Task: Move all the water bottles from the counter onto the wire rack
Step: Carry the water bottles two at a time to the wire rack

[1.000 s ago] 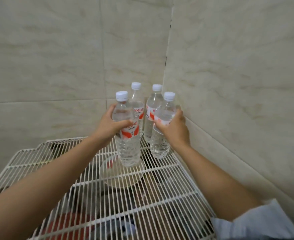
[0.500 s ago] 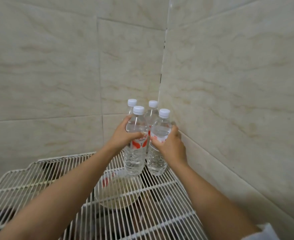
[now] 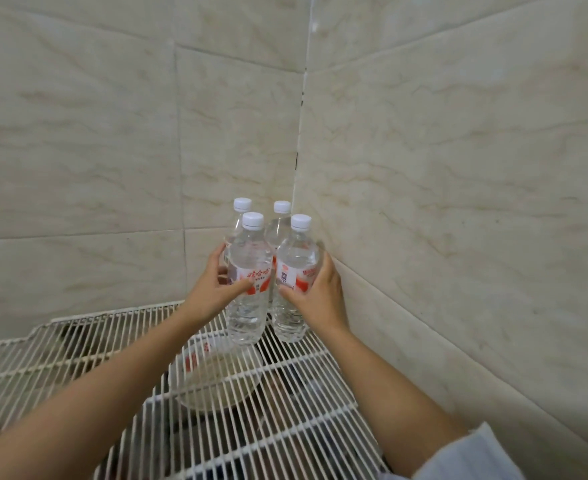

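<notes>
Four clear water bottles stand upright in the tiled corner at the back of a white wire rack [image 3: 285, 393]; the left hand [image 3: 212, 289] wraps the front left bottle [image 3: 249, 292] — a firm grip; the right hand [image 3: 316, 292] clasps the front right bottle [image 3: 294, 289]; two rear bottles [image 3: 278, 226] stand just behind, untouched.

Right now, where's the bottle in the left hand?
Head view, centre: front-left bottle stands on the wire rack near the wall corner, gripped by the left hand, beside the right-hand bottle.
</notes>
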Available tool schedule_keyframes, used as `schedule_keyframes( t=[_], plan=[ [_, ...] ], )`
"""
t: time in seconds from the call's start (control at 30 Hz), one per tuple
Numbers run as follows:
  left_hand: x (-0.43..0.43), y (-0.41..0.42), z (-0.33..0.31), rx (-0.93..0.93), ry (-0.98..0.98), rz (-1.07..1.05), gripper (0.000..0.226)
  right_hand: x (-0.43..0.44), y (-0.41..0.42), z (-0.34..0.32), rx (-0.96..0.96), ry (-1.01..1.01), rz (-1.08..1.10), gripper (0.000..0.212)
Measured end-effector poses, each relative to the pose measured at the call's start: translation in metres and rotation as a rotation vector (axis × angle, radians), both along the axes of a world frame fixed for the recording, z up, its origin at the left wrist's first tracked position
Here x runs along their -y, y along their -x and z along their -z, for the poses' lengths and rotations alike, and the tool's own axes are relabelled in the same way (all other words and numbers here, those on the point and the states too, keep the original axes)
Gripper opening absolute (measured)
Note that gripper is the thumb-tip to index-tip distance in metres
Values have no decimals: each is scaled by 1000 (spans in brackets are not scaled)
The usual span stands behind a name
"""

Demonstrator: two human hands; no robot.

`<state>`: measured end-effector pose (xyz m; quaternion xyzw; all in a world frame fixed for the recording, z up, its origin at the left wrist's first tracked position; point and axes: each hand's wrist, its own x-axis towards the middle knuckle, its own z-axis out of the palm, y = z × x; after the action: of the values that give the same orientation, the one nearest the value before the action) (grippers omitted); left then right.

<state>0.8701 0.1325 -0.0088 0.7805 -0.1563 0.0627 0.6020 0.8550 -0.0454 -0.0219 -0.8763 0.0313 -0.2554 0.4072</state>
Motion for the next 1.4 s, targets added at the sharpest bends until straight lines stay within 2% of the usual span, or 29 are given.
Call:
schedule_keyframes(
  t=[0.1, 0.2, 0.27, 0.4, 0.53, 0.73, 0.97, 1.1, 1.23, 1.4],
  plan=[
    [-16, 11, 14, -67, -123, -62, 81, -3, 23, 22, 66, 57, 84, 93],
    [-32, 21, 28, -111, -166, -134, 72, -19, 42, 36, 174, 83, 102, 85],
    [-40, 29, 34, -111, -183, -171, 68, -32, 46, 41, 286, 198, 81, 74],
    [-59, 43, 39, -118, -215, -272, 65, -58, 49, 54, 463, 516, -47, 59],
    [-92, 65, 37, -126, -210, -408, 61, -89, 56, 64, 508, 624, -201, 56],
    [-158, 130, 43, -166, -166, -637, 58, -154, 66, 67, 660, 600, -487, 54],
    [-253, 261, 58, -193, -91, -984, 54, -259, 110, 67, 842, 545, -730, 53],
    [-305, 344, 53, -165, -44, -1156, 54, -327, 167, 47, 966, 511, -853, 53],
    [-348, 436, 46, -131, -30, -1242, 54, -395, 246, 36, 1069, 461, -950, 53],
    [-399, 577, 32, -103, -3, -1385, 51, -480, 371, 48, 1125, 415, -1120, 67]
  ],
)
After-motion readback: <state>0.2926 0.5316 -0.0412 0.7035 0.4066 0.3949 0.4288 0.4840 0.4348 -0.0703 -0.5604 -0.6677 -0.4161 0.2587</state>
